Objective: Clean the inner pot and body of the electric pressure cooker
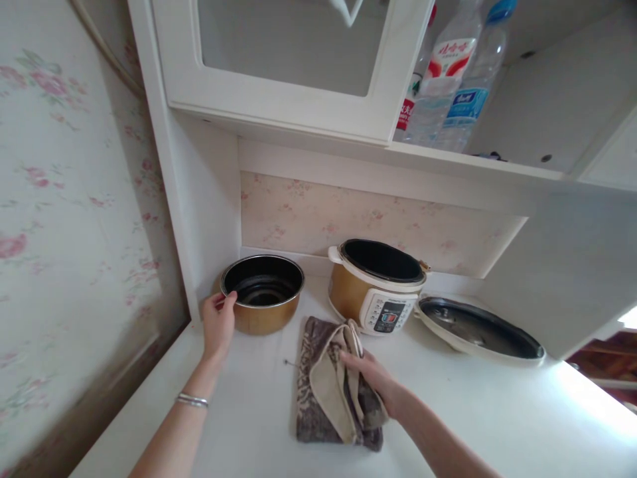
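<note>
At the left, a gold inner pot [266, 320] with a dark inside stands upright on the white counter. My left hand [217, 322] pinches its near left rim, thumb over the edge. A brown and beige patterned cloth [318, 405] lies folded on the counter in the middle. My right hand [371, 375] has its fingers closed on the upper folds of this cloth, bunching them up. Just behind the cloth is the gold and white electric cooker [351, 289], lidless, with a control panel on its front. The cooker's detached lid [480, 332] rests inside-up to its right.
White cabinets hang low above the counter [249, 411], with a glass-fronted door [293, 60] at the left. Several plastic bottles [448, 79] stand on the open shelf. A flowered wall [74, 232] borders the left side, and a white side panel [552, 265] closes the right.
</note>
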The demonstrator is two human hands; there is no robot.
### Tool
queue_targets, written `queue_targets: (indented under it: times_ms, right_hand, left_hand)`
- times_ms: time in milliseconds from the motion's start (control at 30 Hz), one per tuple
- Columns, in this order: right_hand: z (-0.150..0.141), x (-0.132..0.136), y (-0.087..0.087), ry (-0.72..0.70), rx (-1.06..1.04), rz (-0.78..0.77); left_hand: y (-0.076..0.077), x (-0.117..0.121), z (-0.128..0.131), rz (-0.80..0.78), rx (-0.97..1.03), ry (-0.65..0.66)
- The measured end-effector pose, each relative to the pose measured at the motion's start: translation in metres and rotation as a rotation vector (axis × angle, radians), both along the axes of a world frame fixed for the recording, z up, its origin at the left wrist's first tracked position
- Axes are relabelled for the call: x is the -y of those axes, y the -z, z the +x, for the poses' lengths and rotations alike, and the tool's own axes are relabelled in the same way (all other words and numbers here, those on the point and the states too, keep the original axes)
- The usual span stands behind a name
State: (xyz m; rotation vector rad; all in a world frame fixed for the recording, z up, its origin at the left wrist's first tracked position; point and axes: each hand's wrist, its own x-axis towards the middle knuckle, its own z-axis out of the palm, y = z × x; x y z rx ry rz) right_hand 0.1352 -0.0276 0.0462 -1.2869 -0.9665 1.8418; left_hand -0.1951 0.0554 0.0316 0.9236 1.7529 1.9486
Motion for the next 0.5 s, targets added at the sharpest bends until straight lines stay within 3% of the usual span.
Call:
queue_targets:
  times_ms: [133,200,367,500]
  right_hand:
    - [0.001,0.002,0.001,0.226,0.352,0.253]
    - [-0.002,0.004,-0.003,0.266,0.615,0.428]
    - [-0.027,0.009,0.003,0.051,1.206,0.84]
    - [-0.038,0.004,0.016,-0.077,1.328,0.915]
  left_hand:
    - [0.005,-0.003,-0.002,0.018,-0.008,0.001]
    - [0.007,-0.004,-0.002,0.02,-0.01,-0.013]
    - [0.004,-0.003,-0.002,0.014,-0.03,-0.007]
    - [0.001,-0.001,-0.002,0.002,-0.042,0.002]
